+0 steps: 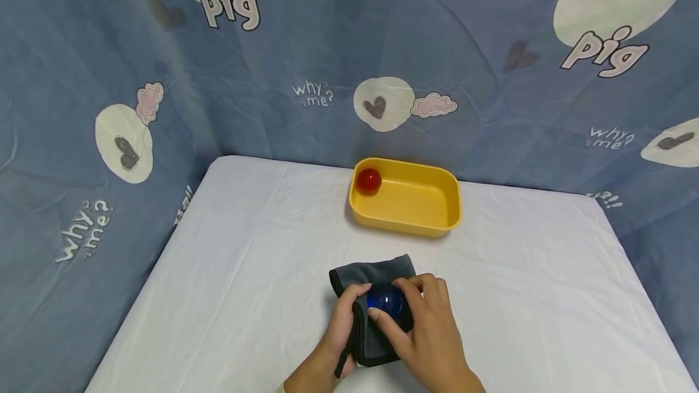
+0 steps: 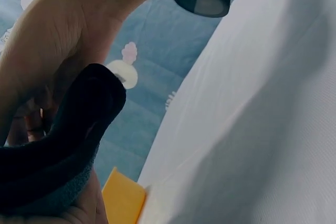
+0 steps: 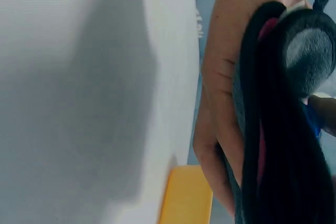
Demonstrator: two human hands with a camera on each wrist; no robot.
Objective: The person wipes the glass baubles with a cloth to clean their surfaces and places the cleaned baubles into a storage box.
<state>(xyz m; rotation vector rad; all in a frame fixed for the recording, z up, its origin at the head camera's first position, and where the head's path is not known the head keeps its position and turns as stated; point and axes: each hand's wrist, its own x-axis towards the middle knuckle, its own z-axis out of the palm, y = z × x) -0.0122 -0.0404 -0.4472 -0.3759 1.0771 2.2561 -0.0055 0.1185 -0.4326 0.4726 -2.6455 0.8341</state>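
Note:
In the head view a dark grey cloth with black edging lies folded across my left hand, whose thumb bends over it. A shiny blue ball sits on the cloth. My right hand pinches the ball, thumb on its near left side and fingertips at its upper right. In the left wrist view the dark folded cloth hides part of the fingers. The right wrist view shows the cloth from the side, with a hanging loop and pink showing inside its folds.
Beyond the hands, a yellow tray stands near the back edge of the white-covered table. A red ball rests in its back left corner. A blue printed curtain hangs behind and along both sides.

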